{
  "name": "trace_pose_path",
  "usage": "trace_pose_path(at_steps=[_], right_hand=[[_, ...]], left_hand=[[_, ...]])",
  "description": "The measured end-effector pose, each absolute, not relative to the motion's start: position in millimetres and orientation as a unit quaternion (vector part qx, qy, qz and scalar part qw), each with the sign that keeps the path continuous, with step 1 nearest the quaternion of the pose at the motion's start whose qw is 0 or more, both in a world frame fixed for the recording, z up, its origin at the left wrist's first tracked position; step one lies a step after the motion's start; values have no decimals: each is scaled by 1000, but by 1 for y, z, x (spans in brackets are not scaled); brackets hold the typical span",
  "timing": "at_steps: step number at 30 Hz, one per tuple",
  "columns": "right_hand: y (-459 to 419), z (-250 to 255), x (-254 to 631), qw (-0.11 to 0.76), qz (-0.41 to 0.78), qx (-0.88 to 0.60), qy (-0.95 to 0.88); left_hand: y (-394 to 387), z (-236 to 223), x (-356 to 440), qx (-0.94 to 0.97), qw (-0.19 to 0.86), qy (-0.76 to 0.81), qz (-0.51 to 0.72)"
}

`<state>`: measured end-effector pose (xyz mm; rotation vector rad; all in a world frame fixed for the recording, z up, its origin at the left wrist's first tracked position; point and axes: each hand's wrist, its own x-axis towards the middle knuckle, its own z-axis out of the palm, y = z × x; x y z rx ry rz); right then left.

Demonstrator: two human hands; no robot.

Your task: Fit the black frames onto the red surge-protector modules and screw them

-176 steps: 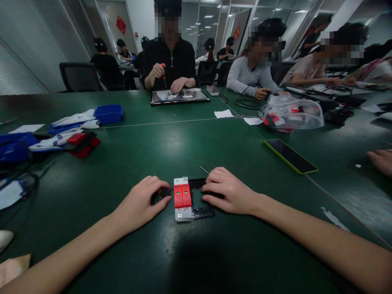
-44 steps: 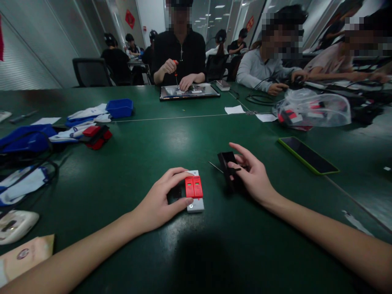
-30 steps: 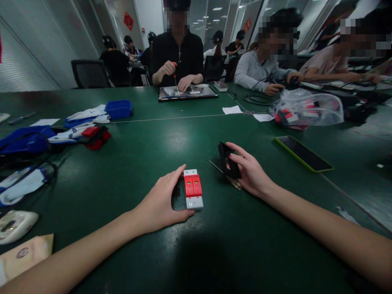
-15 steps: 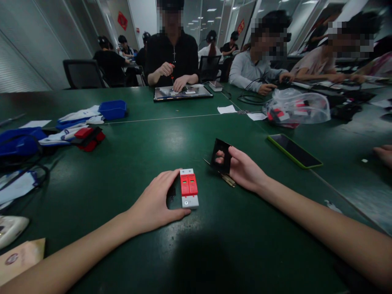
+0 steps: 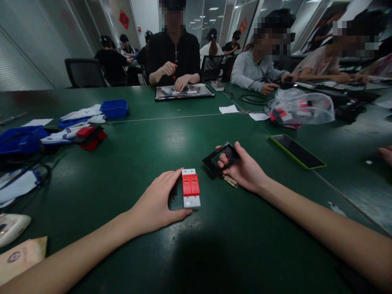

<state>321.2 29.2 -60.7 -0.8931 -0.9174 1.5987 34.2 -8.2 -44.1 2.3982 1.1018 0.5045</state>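
Note:
My left hand (image 5: 156, 202) is curved around a red-and-white surge protector (image 5: 191, 188) on the green table, fingers at its far end and thumb at its near end. The device has two red modules with small windows, between whitish ends with screws. Over to the right, my right hand (image 5: 245, 167) grips a thin black rectangular frame (image 5: 210, 163), held tilted above the table. Some of my fingers show through its opening. Below the frame lies a screwdriver (image 5: 230, 181) with a yellowish handle; its shaft is hidden.
A green-edged phone (image 5: 297, 151) lies to the right, below a clear plastic bag (image 5: 315, 108) of red parts. Blue trays (image 5: 114, 108), gloves (image 5: 73, 116) and a red-and-black object (image 5: 90, 136) are at left. Across the table, a person works on a flat panel (image 5: 185, 93).
My right hand has turned the black frame from nearly upright to a flatter tilt, its opening now facing more upward. My left hand keeps its hold on the surge protector.

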Motion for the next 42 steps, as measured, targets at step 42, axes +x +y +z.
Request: trace_pose_path(at_steps=[42], right_hand=[[-1,-43,321,387,661,-320,-557]], left_hand=[[-7,-47,27,867,275,386,157]])
